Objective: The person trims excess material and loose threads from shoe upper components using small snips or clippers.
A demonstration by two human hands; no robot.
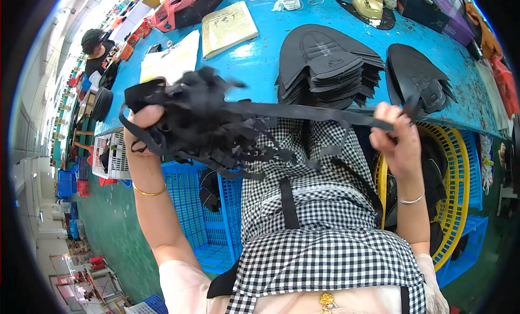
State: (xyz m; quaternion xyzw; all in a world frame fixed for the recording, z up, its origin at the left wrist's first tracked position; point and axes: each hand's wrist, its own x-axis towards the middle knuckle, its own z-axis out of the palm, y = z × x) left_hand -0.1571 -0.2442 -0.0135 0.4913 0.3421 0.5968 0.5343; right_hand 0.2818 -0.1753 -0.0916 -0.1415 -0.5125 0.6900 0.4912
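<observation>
My left hand (145, 119) is closed on a tangled bundle of black straps (200, 119), lifted over the table's front edge and blurred by motion. From the bundle a single flat black strap (309, 112) runs tautly to the right. Its far end is pinched in the closed fingers of my right hand (398, 138). Loose strap ends dangle over my checked apron (325, 205). Beyond the strap, a stack of black shoe-upper pieces (330, 65) lies on the blue table (260, 59). A smaller pile of similar black pieces (420, 78) is to its right.
A worn notebook (230, 30) and papers (172, 58) lie at the back left. A yellowish shoe last (368, 4) stands at the back. Below the table are a blue crate (187, 187) and a round yellow basket (462, 178) holding black pieces. A person (97, 51) sits farther left.
</observation>
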